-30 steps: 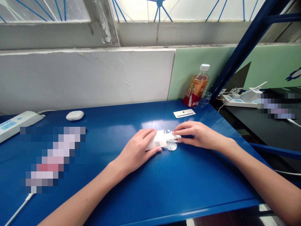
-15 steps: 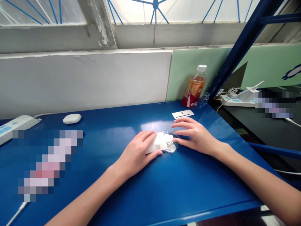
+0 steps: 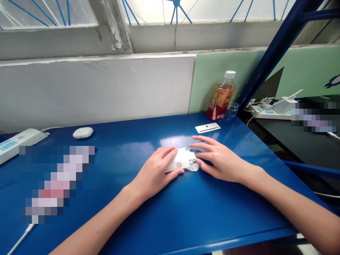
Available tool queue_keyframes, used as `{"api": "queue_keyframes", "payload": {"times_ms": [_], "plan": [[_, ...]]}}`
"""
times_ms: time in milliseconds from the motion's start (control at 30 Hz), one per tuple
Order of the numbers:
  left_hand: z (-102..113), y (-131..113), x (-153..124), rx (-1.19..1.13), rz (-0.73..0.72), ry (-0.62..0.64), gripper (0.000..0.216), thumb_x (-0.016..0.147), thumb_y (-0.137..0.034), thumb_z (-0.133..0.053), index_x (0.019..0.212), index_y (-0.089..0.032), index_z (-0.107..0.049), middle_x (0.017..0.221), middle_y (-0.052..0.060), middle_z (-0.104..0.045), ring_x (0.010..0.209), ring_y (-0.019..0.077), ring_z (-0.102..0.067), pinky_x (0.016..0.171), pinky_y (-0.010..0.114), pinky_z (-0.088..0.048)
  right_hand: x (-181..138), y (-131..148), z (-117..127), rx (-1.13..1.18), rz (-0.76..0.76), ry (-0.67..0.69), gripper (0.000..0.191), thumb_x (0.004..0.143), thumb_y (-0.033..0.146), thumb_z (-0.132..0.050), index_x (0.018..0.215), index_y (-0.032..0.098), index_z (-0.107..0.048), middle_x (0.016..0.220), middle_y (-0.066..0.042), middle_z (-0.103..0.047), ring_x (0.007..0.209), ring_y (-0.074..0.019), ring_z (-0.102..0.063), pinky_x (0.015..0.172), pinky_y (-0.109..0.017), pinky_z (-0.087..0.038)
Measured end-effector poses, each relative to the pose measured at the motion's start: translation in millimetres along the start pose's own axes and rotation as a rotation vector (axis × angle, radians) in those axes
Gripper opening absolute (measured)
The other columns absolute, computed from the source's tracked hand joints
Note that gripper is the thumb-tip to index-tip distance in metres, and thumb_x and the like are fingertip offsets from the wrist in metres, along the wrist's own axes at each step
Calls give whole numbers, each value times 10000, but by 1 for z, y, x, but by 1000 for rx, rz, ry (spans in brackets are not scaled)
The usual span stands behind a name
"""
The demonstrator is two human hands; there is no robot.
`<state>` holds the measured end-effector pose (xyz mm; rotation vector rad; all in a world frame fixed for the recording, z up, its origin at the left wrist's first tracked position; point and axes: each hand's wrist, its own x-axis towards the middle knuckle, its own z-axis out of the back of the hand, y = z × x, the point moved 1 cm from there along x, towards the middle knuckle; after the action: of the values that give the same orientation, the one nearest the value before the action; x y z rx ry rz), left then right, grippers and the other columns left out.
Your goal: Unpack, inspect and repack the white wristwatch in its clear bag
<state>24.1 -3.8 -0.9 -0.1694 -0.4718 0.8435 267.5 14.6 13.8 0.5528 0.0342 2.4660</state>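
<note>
A small white box (image 3: 178, 160) with a printed square code lies on the blue desk (image 3: 148, 226). My left hand (image 3: 157, 169) is wrapped round its left side, thumb along the near edge and fingers over the far one. Out of the box's right end sticks a crinkled clear plastic bag (image 3: 193, 165) with something white in it, too small to make out. My right hand (image 3: 216, 157) is at the bag's right end, fingers spread; its fingertips are at or touching the plastic. Behind it lies a flat white card (image 3: 208, 128) with a dark slot.
A drink bottle (image 3: 221, 97) stands at the back right, beside a clear plastic piece (image 3: 232, 109). On the left are a white earbud case (image 3: 83, 132), a power strip (image 3: 22, 143) and a blurred-out device (image 3: 60, 180) on a white cable. A blue post (image 3: 276, 53) rises at the right.
My right hand has turned slightly and lowered a little towards the bag's end. My left hand keeps its hold on the box. The view has shifted slightly.
</note>
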Motion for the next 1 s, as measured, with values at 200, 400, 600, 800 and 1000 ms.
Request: {"api": "queue_keyframes", "payload": {"times_ms": [200,400,600,800,1000], "plan": [[-1,-5,2,14,-31,-24,457,906,-340,-674,1284,-120,-543,1284,165,-613,1190,304,-565,1006,458,-504,-2,7,-6,95,16,81,260,912,100,-481,1053,78,-699,1420,-211,-544,1401,-335,-423,1114,-493,-443],[-3,-7,2,58,-34,26,452,970,-371,-568,1336,-115,-503,1330,175,-596,1238,306,-553,1037,470,-481,-2,11,-7,260,-60,146,295,970,134,-419,1107,92,-676,1580,-212,-322,1497,-299,-236,1173,-482,-348],[-4,-6,0,158,-42,187,547,1046,-414,-361,1487,-91,-356,1554,206,-372,1476,308,-278,1180,536,-270,-1,1,-7,318,-103,113,273,934,143,-483,1090,155,-707,1543,-161,-414,1477,-306,-291,1153,-522,-362],[2,-9,0,143,-28,296,602,1049,-463,-314,1529,-101,-294,1598,169,-282,1504,303,-161,1193,529,-230,-1,-13,-2,132,-179,-75,276,916,160,-510,1103,157,-713,1290,-148,-656,1321,-328,-504,1061,-556,-464],[3,-9,0,127,-20,295,618,1041,-488,-324,1534,-116,-284,1600,161,-282,1503,302,-169,1194,514,-228,0,-14,1,155,-187,-58,238,938,199,-526,997,190,-757,1052,-82,-768,1188,-288,-623,986,-456,-544]]}}
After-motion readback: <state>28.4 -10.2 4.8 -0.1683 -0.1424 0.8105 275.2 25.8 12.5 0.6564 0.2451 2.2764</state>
